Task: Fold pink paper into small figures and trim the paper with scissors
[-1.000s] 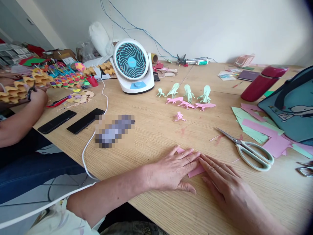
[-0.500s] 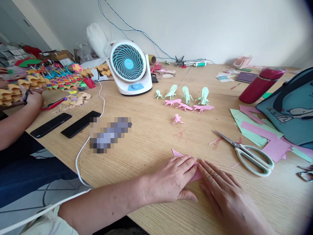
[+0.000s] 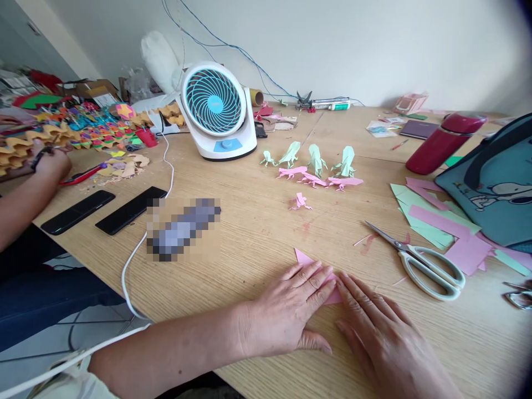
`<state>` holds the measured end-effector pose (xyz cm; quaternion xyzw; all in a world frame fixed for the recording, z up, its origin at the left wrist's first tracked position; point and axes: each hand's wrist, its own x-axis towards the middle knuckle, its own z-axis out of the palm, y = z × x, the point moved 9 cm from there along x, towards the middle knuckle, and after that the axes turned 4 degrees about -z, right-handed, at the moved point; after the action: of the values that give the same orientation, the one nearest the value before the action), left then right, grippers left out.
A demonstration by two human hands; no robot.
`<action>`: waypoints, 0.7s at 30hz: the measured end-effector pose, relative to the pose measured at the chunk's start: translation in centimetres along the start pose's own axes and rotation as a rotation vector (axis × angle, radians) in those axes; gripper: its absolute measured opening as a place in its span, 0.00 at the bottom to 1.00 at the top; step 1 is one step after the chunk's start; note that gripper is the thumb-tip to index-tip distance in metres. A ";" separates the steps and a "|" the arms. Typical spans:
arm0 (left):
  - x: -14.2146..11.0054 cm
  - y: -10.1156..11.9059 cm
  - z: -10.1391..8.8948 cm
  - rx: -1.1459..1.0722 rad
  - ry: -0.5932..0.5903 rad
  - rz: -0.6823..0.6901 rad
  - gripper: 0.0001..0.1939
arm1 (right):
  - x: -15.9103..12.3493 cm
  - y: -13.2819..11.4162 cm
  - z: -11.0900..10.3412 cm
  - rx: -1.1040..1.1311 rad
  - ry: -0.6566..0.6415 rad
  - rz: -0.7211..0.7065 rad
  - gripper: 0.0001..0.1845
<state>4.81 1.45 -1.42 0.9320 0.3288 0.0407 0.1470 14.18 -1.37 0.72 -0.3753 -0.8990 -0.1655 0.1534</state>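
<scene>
A piece of pink paper (image 3: 305,258), folded with a pointed corner, lies on the table in front of me. My left hand (image 3: 290,310) rests flat over it, its fingers stretched out and pressing on the paper and the thumb held apart. At the paper's right edge, my right hand (image 3: 376,324) lies with straight fingers, the fingertips touching or very close to it. Most of the sheet is hidden beneath my fingers. Beyond my hands stand several folded paper figures, among them a small pink one (image 3: 301,201) and a green one (image 3: 346,162).
Scissors (image 3: 434,270) lie right of my hands, before cut paper sheets (image 3: 467,256). A red flask (image 3: 440,145) and a blue bag (image 3: 494,191) stand behind. Leftward are a fan (image 3: 226,147), phones (image 3: 132,210) and a white cable (image 3: 132,263). Another person's arm (image 3: 31,202) reaches in.
My left hand has shifted slightly, its fingers spreading a little and uncovering more of the paper. My right hand stays in nearly the same place. The view has turned slightly.
</scene>
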 end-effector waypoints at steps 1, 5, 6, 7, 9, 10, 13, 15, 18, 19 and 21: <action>0.0 0.0 0.1 0.005 -0.012 -0.003 0.44 | 0.0 -0.2 0.0 -0.012 -0.003 0.001 0.25; -0.1 -0.1 0.3 0.013 -0.043 -0.023 0.47 | -0.2 -0.7 0.3 -0.057 -0.019 0.029 0.28; -0.1 -0.1 0.3 0.010 -0.049 -0.026 0.47 | -0.3 -0.8 0.4 -0.060 -0.025 0.039 0.28; -0.1 -0.1 0.3 0.005 -0.054 -0.027 0.47 | -0.4 -0.9 0.5 -0.057 -0.031 0.052 0.29; -0.1 -0.1 0.3 -0.007 -0.058 -0.029 0.47 | -0.6 -1.0 0.6 -0.042 -0.043 0.076 0.30; -0.1 -0.1 0.3 -0.012 -0.056 -0.032 0.47 | -0.6 -1.0 0.6 -0.035 -0.047 0.087 0.31; -0.1 -0.2 0.2 -0.031 -0.040 -0.039 0.47 | -0.6 -0.9 0.5 -0.025 -0.047 0.112 0.33; -0.2 -0.2 0.2 -0.050 -0.032 -0.031 0.47 | -0.6 -0.9 0.5 -0.014 -0.053 0.121 0.34; -0.2 -0.2 0.1 -0.074 -0.028 -0.019 0.46 | -0.6 -1.0 0.6 -0.004 -0.063 0.124 0.35; -0.2 -0.2 0.0 -0.078 -0.029 -0.019 0.46 | -0.7 -1.0 0.6 -0.007 -0.063 0.125 0.35; -0.2 -0.2 -0.2 -0.082 -0.037 -0.016 0.47 | -0.7 -1.1 0.6 -0.022 -0.064 0.130 0.35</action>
<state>4.52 1.53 -1.33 0.9231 0.3315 0.0358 0.1916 13.73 -2.31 -0.27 -0.4398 -0.8753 -0.1530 0.1306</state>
